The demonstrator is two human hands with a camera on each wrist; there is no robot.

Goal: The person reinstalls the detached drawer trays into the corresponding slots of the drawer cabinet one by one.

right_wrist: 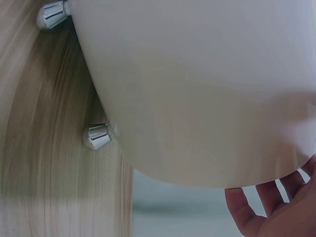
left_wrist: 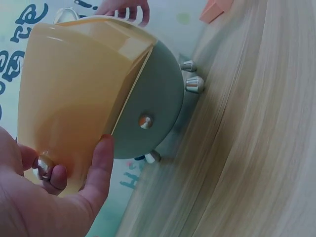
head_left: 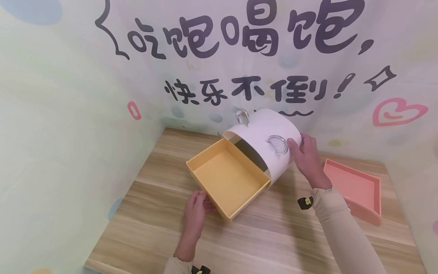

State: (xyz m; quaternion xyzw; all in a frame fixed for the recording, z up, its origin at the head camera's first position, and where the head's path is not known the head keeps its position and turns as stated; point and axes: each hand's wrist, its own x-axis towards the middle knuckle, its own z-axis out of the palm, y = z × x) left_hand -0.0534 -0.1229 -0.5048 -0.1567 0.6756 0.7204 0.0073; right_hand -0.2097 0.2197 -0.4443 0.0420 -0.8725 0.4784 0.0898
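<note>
A rounded white storage cabinet (head_left: 270,127) stands tilted against the view at the table's back, with silver ear-like handles on top. Its yellow drawer (head_left: 226,182) is pulled far out and looks bare inside. My left hand (head_left: 195,211) is at the drawer's front; in the left wrist view its fingers pinch the silver knob (left_wrist: 43,167). Below that drawer, a grey-green front (left_wrist: 158,98) with its own knob shows. My right hand (head_left: 307,158) grips the cabinet's rear edge, thumb on top near one handle, fingers curled behind. In the right wrist view, those fingers (right_wrist: 239,210) touch the edge.
A pink drawer (head_left: 354,186) lies on the wooden table (head_left: 143,228) at the right, beside my right forearm. Silver feet (right_wrist: 98,136) hold the cabinet off the tabletop. Walls with painted lettering (head_left: 246,87) close in the back and sides.
</note>
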